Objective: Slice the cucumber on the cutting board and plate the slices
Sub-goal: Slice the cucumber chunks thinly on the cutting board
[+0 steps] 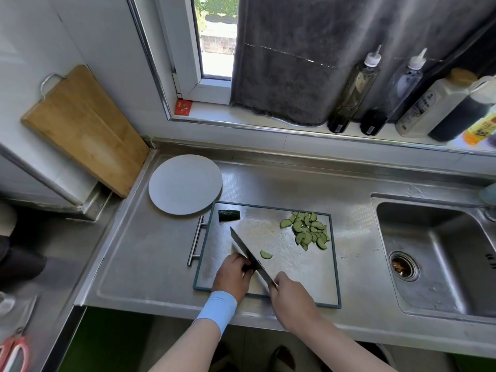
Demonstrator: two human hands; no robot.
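Right grip point(291, 294) round knife point(252, 257) (steel counter point(150, 251))

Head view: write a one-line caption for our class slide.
Right hand holds knife against cucumber gripped by left hand on cutting board; slices piled, plate bare.

free: cutting board point(268, 232) middle, desk point(147, 264) strip left of board | blocked: slice heap point(308, 232) at board's far right corner; cucumber stub point(228, 215) far left corner; plate point(185, 183) just beyond; sink point(434, 253) at desk's right
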